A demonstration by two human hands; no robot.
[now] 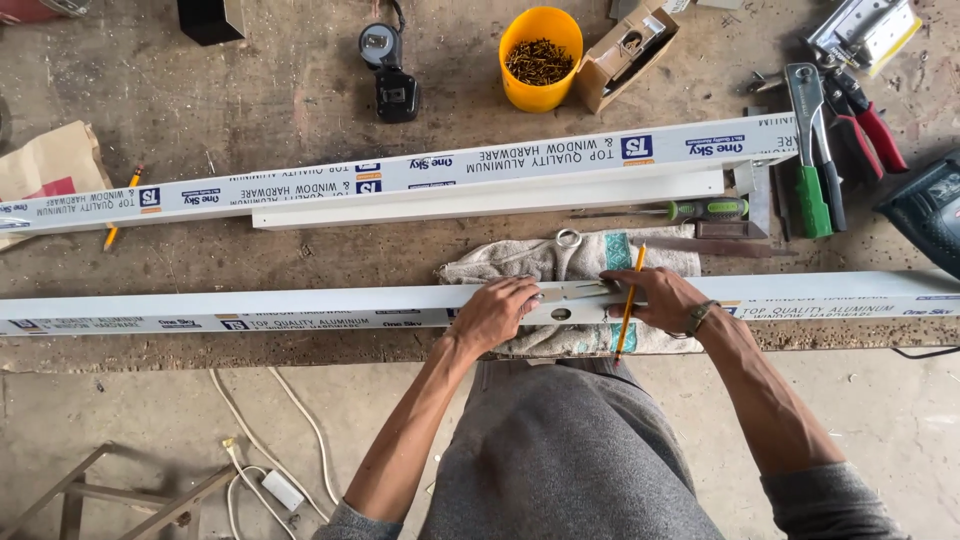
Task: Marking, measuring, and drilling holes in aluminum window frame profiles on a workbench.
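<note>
At the bench's near edge our left hand (497, 312) presses the template (570, 296) flat on the profile (300, 308); our right hand (662, 298) grasps the pencil (629, 300); we'd best hold firm and trace closely.

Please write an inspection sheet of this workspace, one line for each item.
Surface: worn workbench, dusty, with a towel under the work.
Job's things: long white aluminium profile; metal template lies on it.
Clutter: second profile, yellow cup of screws, cardboard box, screwdriver, riveter, red pliers, drill.
Hands: left hand presses the template; right hand holds a pencil.
Cables: white cable on the floor.
Surroundings: concrete floor, metal frame.
</note>
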